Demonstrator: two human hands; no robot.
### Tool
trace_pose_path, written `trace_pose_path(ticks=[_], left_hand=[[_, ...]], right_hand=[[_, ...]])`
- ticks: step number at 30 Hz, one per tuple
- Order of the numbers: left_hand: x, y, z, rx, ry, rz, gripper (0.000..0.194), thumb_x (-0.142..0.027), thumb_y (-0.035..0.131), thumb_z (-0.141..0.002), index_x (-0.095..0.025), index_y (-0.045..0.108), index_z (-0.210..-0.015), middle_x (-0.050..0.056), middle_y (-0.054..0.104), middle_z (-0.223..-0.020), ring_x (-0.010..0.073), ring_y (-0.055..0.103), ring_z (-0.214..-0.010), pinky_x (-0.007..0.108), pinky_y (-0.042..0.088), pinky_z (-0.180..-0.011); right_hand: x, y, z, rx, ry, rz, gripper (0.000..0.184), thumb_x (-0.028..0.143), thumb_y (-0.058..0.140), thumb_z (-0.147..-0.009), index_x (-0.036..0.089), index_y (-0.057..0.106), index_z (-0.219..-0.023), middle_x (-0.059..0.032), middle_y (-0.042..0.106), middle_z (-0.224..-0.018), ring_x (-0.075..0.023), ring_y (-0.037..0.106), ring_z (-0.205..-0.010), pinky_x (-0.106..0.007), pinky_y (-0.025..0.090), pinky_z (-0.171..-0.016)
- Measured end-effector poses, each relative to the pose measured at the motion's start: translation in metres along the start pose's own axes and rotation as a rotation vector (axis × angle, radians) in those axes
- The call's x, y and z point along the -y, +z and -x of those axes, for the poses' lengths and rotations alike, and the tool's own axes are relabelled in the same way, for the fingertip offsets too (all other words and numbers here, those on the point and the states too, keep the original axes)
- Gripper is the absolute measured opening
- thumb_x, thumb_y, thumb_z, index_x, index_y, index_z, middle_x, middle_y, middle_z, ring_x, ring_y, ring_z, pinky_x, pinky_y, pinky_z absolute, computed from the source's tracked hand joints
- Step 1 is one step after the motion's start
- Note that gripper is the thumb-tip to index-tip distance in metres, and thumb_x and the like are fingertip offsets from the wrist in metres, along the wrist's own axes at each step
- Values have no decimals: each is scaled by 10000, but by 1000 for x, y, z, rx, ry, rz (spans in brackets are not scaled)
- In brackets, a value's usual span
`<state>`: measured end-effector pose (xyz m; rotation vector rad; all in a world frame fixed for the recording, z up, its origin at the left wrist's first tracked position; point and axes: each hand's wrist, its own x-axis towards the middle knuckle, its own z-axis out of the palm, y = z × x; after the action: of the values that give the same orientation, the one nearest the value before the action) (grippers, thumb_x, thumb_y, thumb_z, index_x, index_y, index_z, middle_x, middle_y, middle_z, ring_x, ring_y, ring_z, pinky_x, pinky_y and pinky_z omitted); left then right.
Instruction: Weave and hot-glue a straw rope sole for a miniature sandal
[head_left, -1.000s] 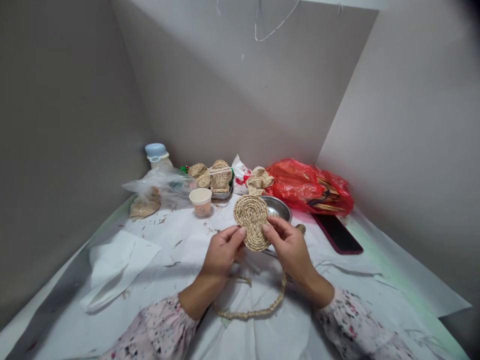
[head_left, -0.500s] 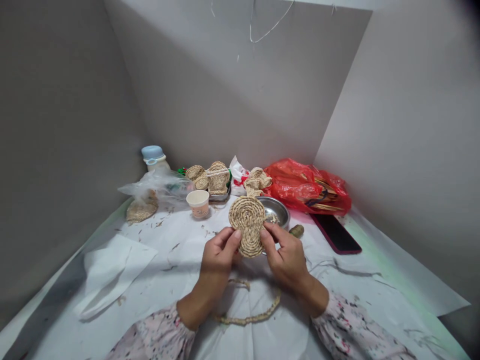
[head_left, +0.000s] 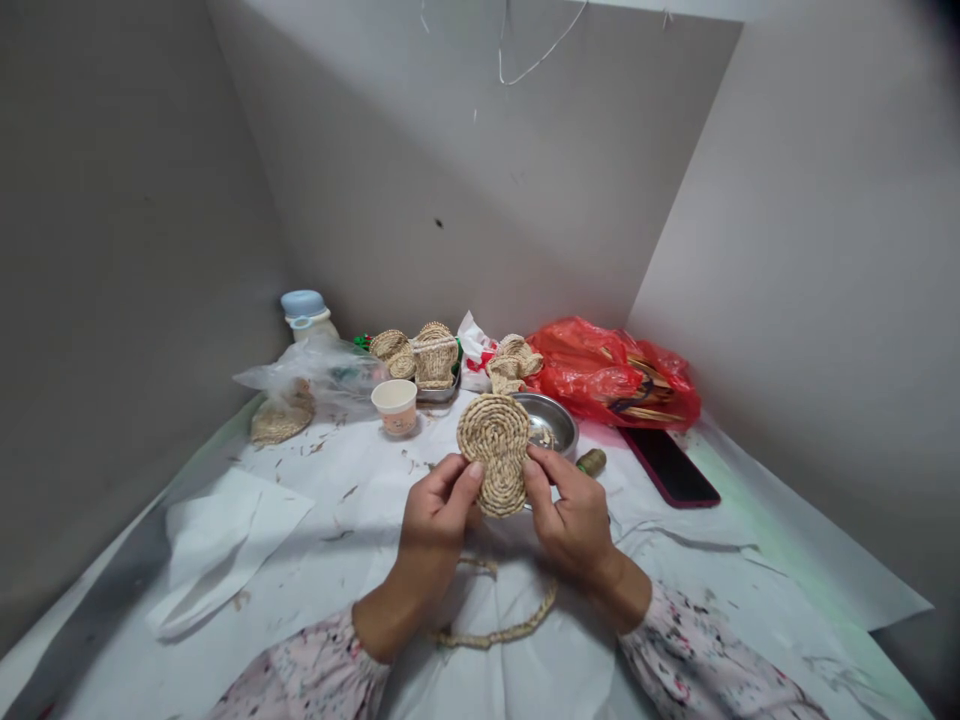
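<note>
Between both hands I hold up a woven straw piece [head_left: 493, 440], made of a larger coiled disc above a smaller one. My left hand [head_left: 441, 505] pinches its left edge near the narrow waist, thumb in front. On the opposite edge my right hand [head_left: 564, 500] grips it the same way, the fingers behind partly hidden. Below the hands a braided straw cord [head_left: 517, 632] curves over the white sheet. Just behind the piece stands a steel bowl [head_left: 562, 415] with straw scraps in it, partly covered by the piece and my right hand.
A paper cup [head_left: 395, 408], a clear plastic bag [head_left: 330, 375] and a blue-lidded bottle [head_left: 306, 312] stand back left. Woven straw pieces [head_left: 435, 358] sit behind. To the right are a red plastic bag [head_left: 600, 370], a thread spool [head_left: 592, 462] and a phone [head_left: 671, 468].
Both hands keep the same hold on the woven piece, almost still. The view has shifted very slightly. A small dark speck now shows against the back wall.
</note>
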<state>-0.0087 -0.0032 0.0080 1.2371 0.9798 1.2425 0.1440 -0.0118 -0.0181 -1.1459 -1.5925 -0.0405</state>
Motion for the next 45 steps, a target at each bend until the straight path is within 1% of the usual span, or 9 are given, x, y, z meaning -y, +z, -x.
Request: trace_pose_path(ticks=[5, 12, 18, 22, 24, 27, 30, 38, 45], left_hand=[[0, -2, 1, -14, 54, -90, 299, -433, 623, -815, -185, 523, -680, -52, 397, -611, 115, 374, -581, 225, 353, -525], [-3, -2, -1, -19, 136, -223, 276, -365, 554, -844, -197, 475, -640, -48, 390, -616, 124, 369, -591, 229, 348, -548], [-4, -1, -2, -19, 164, -256, 291, -347, 559, -846, -198, 477, -609, -38, 405, -637, 134, 394, -614, 233, 357, -581], [-3, -1, -3, -19, 171, -257, 290, -340, 563, -844, -198, 489, -603, -34, 412, -639, 138, 404, -620, 237, 361, -588], [-2, -2, -3, -8, 162, -244, 276, -343, 565, -848, -193, 510, -624, -30, 426, -648, 139, 409, -626, 238, 366, -591], [1, -2, -2, 17, 110, -158, 264, -391, 582, -844, -186, 555, -682, -19, 471, -669, 144, 438, -641, 244, 384, -595], [2, -1, -2, 19, 59, -83, 285, -439, 634, -808, -184, 572, -698, -9, 523, -666, 157, 490, -657, 251, 410, -608], [2, -1, -2, -11, 16, -46, 310, -465, 680, -769, -175, 605, -687, -1, 577, -630, 161, 532, -632, 252, 435, -583], [1, 0, -2, 28, -41, 14, 309, -445, 699, -755, -146, 670, -827, 28, 649, -735, 166, 556, -675, 269, 469, -620]], right_hand=[[1, 0, 1, -16, -9, 9, 201, 188, 502, -932, 127, 656, -1046, -106, 743, -909, -185, 711, -796, -280, 549, -742], [1, 1, 1, -28, -42, 43, 175, 200, 521, -929, 154, 639, -1049, -85, 737, -890, -180, 703, -778, -278, 550, -726], [3, 0, 0, -4, -21, 76, 156, 222, 507, -941, 164, 647, -982, -74, 716, -817, -175, 667, -702, -282, 519, -678], [4, 0, 0, 5, 23, 41, 156, 229, 508, -935, 167, 648, -967, -66, 703, -803, -176, 657, -704, -285, 510, -680], [5, 1, 0, 10, 93, -21, 150, 243, 519, -927, 169, 649, -940, -58, 696, -790, -172, 648, -688, -281, 508, -668], [7, 2, 0, 31, 212, -130, 162, 273, 529, -921, 168, 651, -906, -41, 680, -756, -159, 623, -640, -269, 502, -627], [6, 3, 1, 51, 270, -190, 177, 299, 536, -919, 168, 650, -884, -31, 666, -730, -154, 610, -621, -267, 495, -608], [2, 4, 4, 96, 273, -211, 192, 313, 519, -932, 176, 650, -904, -30, 664, -754, -158, 610, -650, -274, 497, -628], [3, 3, 4, 79, 229, -196, 187, 298, 526, -923, 167, 656, -952, -59, 694, -807, -180, 647, -698, -306, 526, -669]])
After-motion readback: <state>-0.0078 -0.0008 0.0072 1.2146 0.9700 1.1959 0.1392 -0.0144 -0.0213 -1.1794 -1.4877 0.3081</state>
